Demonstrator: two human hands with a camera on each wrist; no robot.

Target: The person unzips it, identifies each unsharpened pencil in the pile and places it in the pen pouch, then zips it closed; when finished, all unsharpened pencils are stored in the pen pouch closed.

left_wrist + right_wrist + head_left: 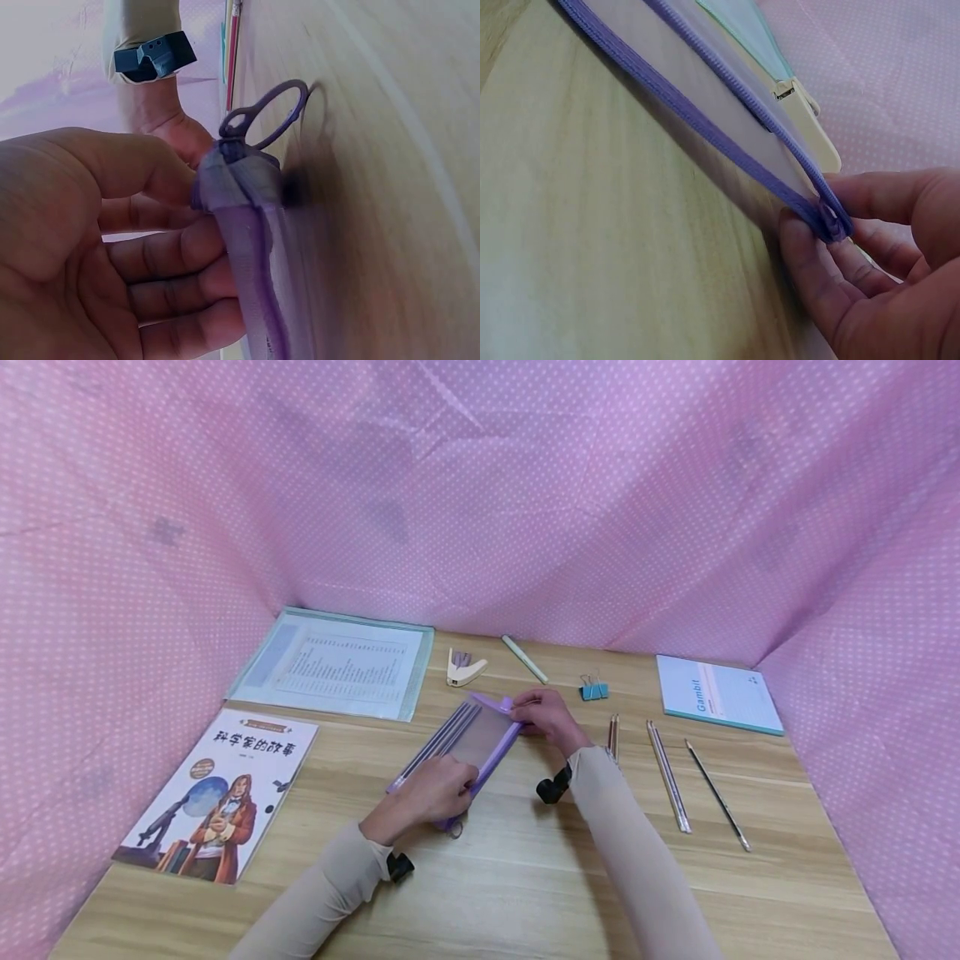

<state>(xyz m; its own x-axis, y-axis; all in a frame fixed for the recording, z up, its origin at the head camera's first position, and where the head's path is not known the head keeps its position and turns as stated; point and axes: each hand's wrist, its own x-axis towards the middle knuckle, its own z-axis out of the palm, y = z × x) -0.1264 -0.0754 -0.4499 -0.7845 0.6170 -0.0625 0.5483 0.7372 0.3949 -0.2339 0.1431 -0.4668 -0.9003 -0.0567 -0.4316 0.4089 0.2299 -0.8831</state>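
A purple see-through zip pouch [486, 737] lies at a slant in the middle of the table, with several pencils [441, 739] inside along its left side. Its zip edges [705, 127] stand apart in the right wrist view and meet at the far corner. There my right hand [546, 717] pinches the zip end between thumb and finger. My left hand [442, 787] grips the near corner, thumb against curled fingers, beside a purple ring [281, 112] attached to that end. The left hand covers part of the pouch in the head view.
Behind the pouch lie a cream stapler [467, 672], a pale green pen [525, 660] and a teal binder clip [594, 692]. Loose pencils [667, 777] and a notebook [718, 695] are on the right. A document folder [337, 664] and a picture book [217, 797] occupy the left.
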